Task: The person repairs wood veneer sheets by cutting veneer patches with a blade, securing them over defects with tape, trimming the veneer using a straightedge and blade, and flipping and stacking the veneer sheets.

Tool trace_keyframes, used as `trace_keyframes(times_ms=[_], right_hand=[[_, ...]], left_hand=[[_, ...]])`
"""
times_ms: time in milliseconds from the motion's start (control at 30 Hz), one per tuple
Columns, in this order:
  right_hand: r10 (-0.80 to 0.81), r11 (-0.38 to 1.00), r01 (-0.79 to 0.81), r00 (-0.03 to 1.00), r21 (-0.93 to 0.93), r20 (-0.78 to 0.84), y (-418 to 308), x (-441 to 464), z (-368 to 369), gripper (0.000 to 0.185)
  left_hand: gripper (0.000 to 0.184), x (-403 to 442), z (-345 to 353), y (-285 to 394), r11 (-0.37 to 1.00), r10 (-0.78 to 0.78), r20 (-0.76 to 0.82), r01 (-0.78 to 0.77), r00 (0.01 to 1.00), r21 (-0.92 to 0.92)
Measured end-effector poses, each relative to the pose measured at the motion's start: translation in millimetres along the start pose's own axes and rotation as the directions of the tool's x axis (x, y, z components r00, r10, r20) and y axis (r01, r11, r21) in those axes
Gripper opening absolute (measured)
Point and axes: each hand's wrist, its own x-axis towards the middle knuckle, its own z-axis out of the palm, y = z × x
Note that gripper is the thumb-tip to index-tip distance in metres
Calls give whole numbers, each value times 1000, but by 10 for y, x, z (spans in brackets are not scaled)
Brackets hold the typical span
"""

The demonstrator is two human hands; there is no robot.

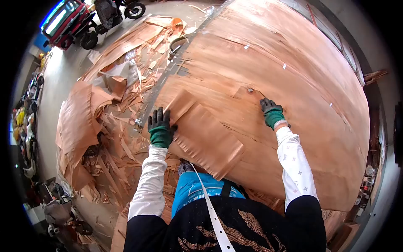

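Observation:
My left hand [160,127], in a black and green glove, lies with fingers apart at the left edge of a large wood veneer sheet [319,122]. It touches a smaller, rectangular veneer piece [210,140] with a folded or overlapping upper left end. My right hand [272,112], gloved alike, rests on the large sheet with its fingers curled; a thin dark tip shows just beyond them, too small to name. Beyond that hand lies a small veneer patch [241,92] with a little grey object [250,90] beside it.
Torn veneer scraps [79,119] are heaped on the floor at the left. A dark metal edge [161,80] borders the stack, near a round container [178,44]. A red vehicle [69,25] and a motorbike [110,17] stand at the upper left. A white strap [210,206] hangs at my front.

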Motion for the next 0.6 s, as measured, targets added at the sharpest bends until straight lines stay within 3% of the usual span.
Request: trace_keyframes(times_ms=[33, 67, 100, 167, 200, 233, 300, 367, 433, 467, 567, 600], right_hand=[[29, 998, -30, 999, 54, 14, -45, -12, -110, 75], [58, 992, -61, 998, 108, 30, -70, -15, -221, 75], [88, 983, -95, 995, 160, 51, -129, -14, -318, 75], [-95, 898, 235, 929, 371, -358, -280, 103, -359, 64], [-135, 809, 414, 821, 417, -555, -387, 179, -379, 59], [-131, 696, 586, 671, 414, -729, -525, 242, -409, 54], [-42, 379, 615, 758, 691, -651, -1074, -83, -1152, 50], [-137, 398, 720, 659, 568, -740, -1457, -83, -1517, 51], [-275, 396, 666, 743, 632, -610, -1719, -96, -1852, 55], [-256, 518, 713, 657, 473, -709, -1851, 63, -1795, 45], [-279, 705, 621, 687, 343, -671, -1937, 408, -1895, 30], [-227, 719, 591, 696, 365, -681, -1928, 410, -2016, 20]], left_hand=[[56, 1, 6, -41, 1000, 2, -7, -2, 1000, 13], [29, 6, 14, -88, 999, 44, -191, -49, 981, -21], [27, 60, -38, -162, 990, 30, -123, -46, 992, -135], [23, 205, -93, -340, 934, 21, 24, -11, 999, -357], [17, 288, -179, -337, 898, 84, -154, -142, 984, -417], [17, 374, -266, -358, 878, 105, -123, -150, 987, -454], [15, 546, -448, -395, 834, 161, -60, -168, 985, -525], [16, 720, -620, -400, 799, 263, 11, -211, 965, -562], [16, 909, -817, -350, 756, 339, 14, -263, 941, -600], [18, 995, -957, -324, 758, 343, 124, -197, 931, -622], [35, 1153, -890, -322, 349, 247, 84, -8, 965, -937], [55, 1171, -743, -387, 176, 192, 168, 134, 967, -975]])
